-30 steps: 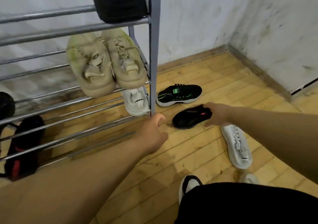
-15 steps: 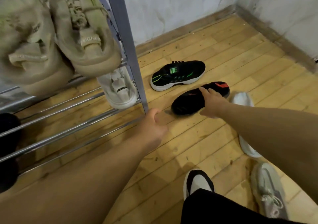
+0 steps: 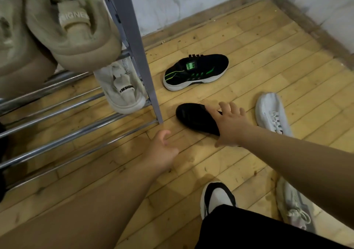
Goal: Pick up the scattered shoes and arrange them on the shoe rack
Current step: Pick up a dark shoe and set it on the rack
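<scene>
Right hand (image 3: 230, 126) now splayed flat over black shoe (image 3: 195, 117).

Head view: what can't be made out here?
- Black shoe: heel end covered by the right hand; grip unclear.
- Grey sneaker: partly behind the right forearm.
- White sneaker: heel hidden by the same forearm.
- Shoe rack: upper shelves cut off by the top edge.
- Left hand: palm faces away.

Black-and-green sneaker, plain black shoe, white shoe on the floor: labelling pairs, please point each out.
Black-and-green sneaker (image 3: 195, 70): head view, side panel.
Plain black shoe (image 3: 193, 115): head view, upper.
White shoe (image 3: 269, 111): head view, toe area.
</scene>
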A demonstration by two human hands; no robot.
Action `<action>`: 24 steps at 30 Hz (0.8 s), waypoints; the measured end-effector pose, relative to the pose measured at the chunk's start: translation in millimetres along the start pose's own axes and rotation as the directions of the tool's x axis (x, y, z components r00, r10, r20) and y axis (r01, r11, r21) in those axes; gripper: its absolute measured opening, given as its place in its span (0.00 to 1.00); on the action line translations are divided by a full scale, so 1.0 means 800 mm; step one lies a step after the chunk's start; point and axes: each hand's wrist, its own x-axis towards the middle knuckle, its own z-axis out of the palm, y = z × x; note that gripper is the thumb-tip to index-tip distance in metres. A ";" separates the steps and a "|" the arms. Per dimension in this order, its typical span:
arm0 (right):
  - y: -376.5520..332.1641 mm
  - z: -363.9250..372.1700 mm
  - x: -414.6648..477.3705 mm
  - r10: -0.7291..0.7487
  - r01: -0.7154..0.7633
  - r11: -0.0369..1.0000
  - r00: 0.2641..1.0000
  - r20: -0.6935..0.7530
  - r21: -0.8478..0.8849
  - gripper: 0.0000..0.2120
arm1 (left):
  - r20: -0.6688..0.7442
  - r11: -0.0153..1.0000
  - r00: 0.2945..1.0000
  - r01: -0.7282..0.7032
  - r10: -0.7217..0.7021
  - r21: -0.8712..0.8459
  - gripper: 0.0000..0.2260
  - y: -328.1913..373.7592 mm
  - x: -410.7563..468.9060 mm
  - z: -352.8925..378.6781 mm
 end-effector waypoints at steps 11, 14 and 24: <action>-0.019 -0.064 -0.072 -0.015 -0.142 0.826 0.962 0.272 0.545 0.52 | 0.002 0.991 0.991 -0.132 0.132 0.037 0.31 0.026 -0.084 -0.016; -0.037 -0.127 -0.118 -0.085 -0.134 0.807 0.938 0.336 0.576 0.52 | 0.018 0.984 0.984 -0.177 0.177 0.010 0.31 0.041 -0.137 -0.024; -0.128 -0.323 -0.311 -0.301 0.138 0.885 0.898 0.321 0.444 0.39 | 0.055 0.961 0.960 -0.277 0.276 0.015 0.29 0.046 -0.362 -0.106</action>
